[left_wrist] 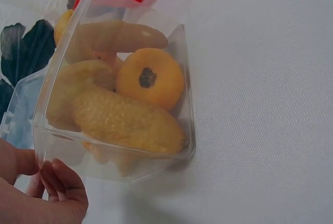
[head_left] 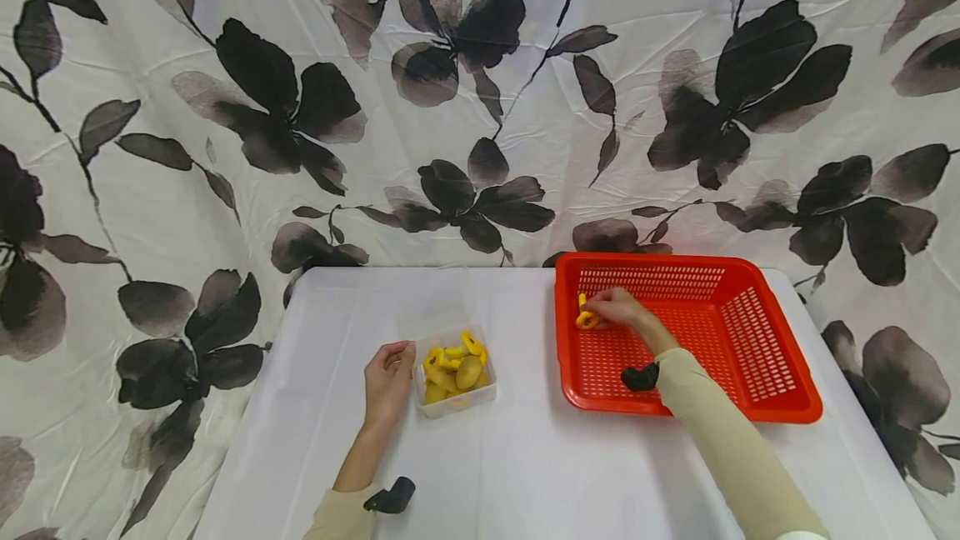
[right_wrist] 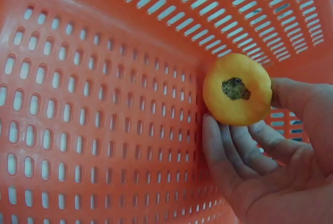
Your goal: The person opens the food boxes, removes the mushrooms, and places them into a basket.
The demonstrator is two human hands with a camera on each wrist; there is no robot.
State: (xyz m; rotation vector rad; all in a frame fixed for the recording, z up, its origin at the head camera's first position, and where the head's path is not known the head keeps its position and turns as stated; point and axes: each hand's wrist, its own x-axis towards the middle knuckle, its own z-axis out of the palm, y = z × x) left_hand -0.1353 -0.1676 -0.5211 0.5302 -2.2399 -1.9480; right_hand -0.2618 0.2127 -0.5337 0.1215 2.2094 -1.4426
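You've got a smooth yellow piece pinched in your right hand, round dark-spotted end facing the wrist cam, left hand pinching the clear plastic box lower-centre.

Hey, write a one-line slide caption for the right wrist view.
Right hand holding a round, dark-centred yellow piece between thumb and fingers inside a slotted red basket.

A bare strip of desk lets a hand pass between the clear box and, at its three o'clock, the red basket. The left hand bars the box's nine o'clock side, the lid its twelve. Inside the basket, room lies toward three o'clock; the right sleeve blocks six.
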